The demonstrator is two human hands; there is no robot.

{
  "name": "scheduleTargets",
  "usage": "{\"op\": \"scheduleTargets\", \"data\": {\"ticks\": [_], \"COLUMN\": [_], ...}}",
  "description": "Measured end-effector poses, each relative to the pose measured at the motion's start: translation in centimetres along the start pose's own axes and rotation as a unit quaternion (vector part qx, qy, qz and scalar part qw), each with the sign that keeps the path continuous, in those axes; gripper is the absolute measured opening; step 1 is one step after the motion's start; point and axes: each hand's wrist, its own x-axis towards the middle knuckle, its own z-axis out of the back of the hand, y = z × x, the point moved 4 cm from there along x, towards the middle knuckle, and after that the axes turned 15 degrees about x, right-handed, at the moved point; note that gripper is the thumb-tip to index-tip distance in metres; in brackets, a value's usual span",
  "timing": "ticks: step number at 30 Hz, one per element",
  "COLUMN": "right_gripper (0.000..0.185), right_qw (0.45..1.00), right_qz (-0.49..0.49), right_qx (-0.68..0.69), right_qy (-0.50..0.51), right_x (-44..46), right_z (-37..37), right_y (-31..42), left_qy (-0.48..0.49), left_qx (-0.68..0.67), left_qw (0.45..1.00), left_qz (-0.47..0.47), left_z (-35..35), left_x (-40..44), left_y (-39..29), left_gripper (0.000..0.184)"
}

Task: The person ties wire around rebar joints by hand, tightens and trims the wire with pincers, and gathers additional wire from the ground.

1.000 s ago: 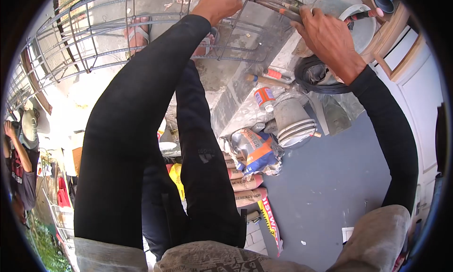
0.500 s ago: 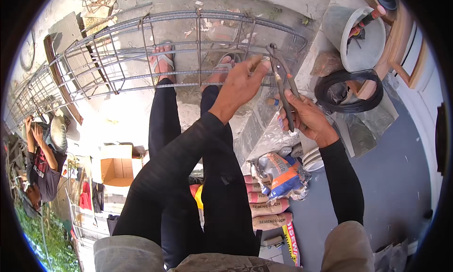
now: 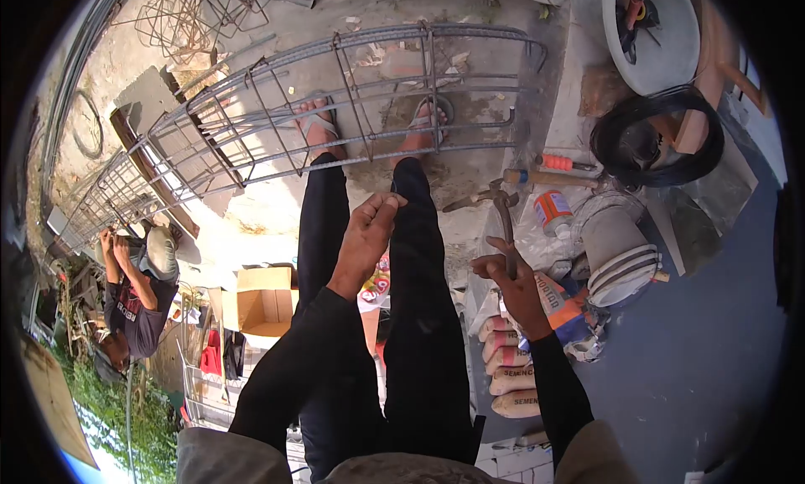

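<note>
Over my thighs, my left hand is closed in a pinch near the knee; what its fingertips hold is too small to make out. My right hand is lower right of it, wrapped around the handles of the pincers, whose head points up and away from me. Beyond both hands lies the long rebar cage, stretching from the right to the far left, with my sandalled feet among its bars. Neither hand touches the cage.
A hammer, an orange-labelled bottle, a coil of black wire and a white bucket lie right. Cement bags are stacked below. A cardboard box stands left; another person crouches by the cage's far end.
My left hand has drawn back from the cage toward my body. The pincers have also come down and away from the bars in my right hand. The view has shifted right.
</note>
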Motion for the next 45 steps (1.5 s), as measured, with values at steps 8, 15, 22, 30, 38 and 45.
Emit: {"op": "scheduleTargets", "data": {"ticks": [8,15,22,30,38,45], "right_gripper": [0.035,0.021,0.029,0.039,0.031,0.029], "right_qw": [0.955,0.916,0.879,0.881,0.861,0.954], "right_qz": [0.180,0.304,0.288,0.159,0.216,0.148], "right_qx": [-0.074,-0.124,-0.256,-0.395,-0.391,-0.261], "right_qy": [-0.226,-0.232,-0.282,-0.206,-0.243,-0.023], "right_x": [-0.3,8.7,20.1,21.1,14.5,7.4], "right_z": [-0.9,1.7,3.3,6.8,1.9,-12.2], "right_y": [4.3,1.4,-5.4,-4.8,-2.5,-2.6], "left_qy": [-0.014,0.011,-0.033,-0.052,-0.030,-0.015], "left_qx": [-0.064,-0.123,-0.098,-0.024,-0.023,-0.069], "left_qw": [0.993,0.987,0.993,0.998,0.999,0.997], "left_qz": [0.103,0.098,0.049,-0.003,-0.020,0.028], "left_z": [1.6,-0.8,0.1,0.5,0.6,0.1], "left_x": [-2.2,-2.8,-2.7,-2.3,-2.2,-2.5], "left_y": [1.0,2.3,3.2,2.6,2.2,1.6], "left_gripper": [0.026,0.026,0.022,0.027,0.025,0.028]}}
